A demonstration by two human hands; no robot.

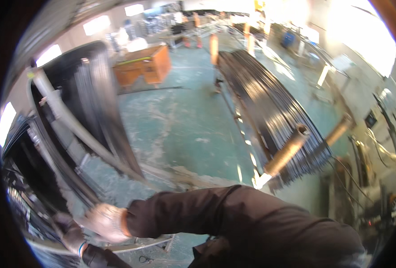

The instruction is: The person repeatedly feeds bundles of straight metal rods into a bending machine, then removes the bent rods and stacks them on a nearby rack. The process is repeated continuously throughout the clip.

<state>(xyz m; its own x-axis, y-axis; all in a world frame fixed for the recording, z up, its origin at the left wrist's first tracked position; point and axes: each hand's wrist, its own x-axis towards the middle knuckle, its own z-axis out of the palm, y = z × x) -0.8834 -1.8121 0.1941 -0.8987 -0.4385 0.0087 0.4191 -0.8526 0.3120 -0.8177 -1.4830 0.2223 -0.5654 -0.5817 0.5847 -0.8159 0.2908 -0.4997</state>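
**Both gloved hands working at the near end of a dark rod bundle**

- Far to the side of the grip, a rack of long dark metal rods (95,102) is standing, with a pale pipe (68,120) leaning across it.
- The left hand (70,232), in a dark glove, is reaching low at the rack's near end. The frame is too blurred there to tell whether its fingers are closing on a rod or only touching.
- Just beside it, the right hand (106,221), in a pale glove, is crossing over the body on a dark sleeve (198,210). It seems to be curling around thin dark rods (84,196) that are running up and away from the grip; a firm clamp cannot be confirmed.
- Judgement: handling such long stock well is calling for both hands gripping the same rod, close together, and drawing it straight along its length so it is not snagging its neighbours.
- Well beyond the grip, across green floor (184,129), a second rod stack (269,111) is lying on rusty tube supports (287,152).
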